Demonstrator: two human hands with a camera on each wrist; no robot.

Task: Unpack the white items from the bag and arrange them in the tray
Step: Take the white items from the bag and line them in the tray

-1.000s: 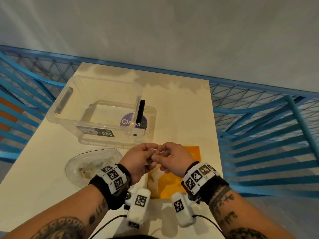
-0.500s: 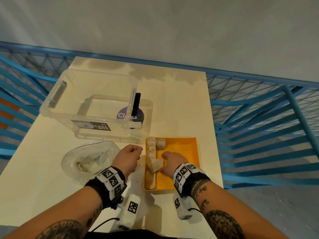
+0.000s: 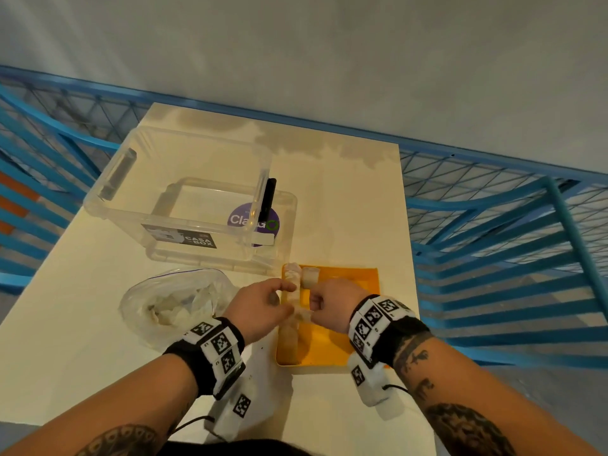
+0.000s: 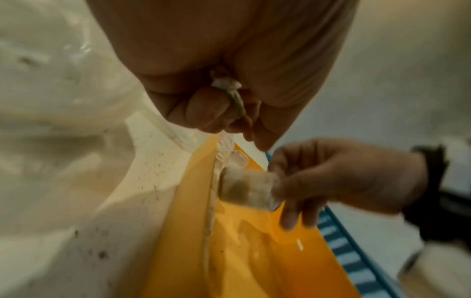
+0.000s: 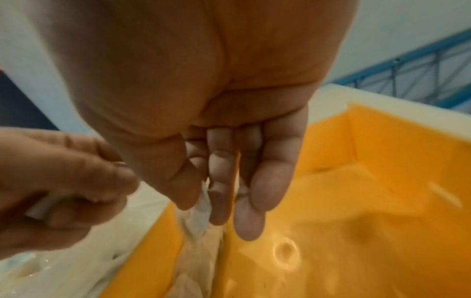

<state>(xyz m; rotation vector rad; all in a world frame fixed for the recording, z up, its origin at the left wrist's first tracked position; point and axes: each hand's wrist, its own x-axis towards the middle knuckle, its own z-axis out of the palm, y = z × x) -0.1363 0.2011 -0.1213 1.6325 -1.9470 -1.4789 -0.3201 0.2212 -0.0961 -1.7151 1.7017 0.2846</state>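
Pinching white items (image 3: 301,312) over an orange tray (image 3: 345,343) — both hands, cream table (image 3: 355,205), blue railing (image 3: 493,205) around.

Two hands: left hand (image 3: 260,309), right hand (image 3: 332,304). One tray (image 3: 345,343), one bag (image 3: 174,301), one clear box (image 3: 184,192). White items: one held over the tray, one at its far left (image 3: 310,277), a row along its left wall; bag's contents uncountable.

white items (image 3: 292,284) along orange tray's (image 3: 357,284) left edge
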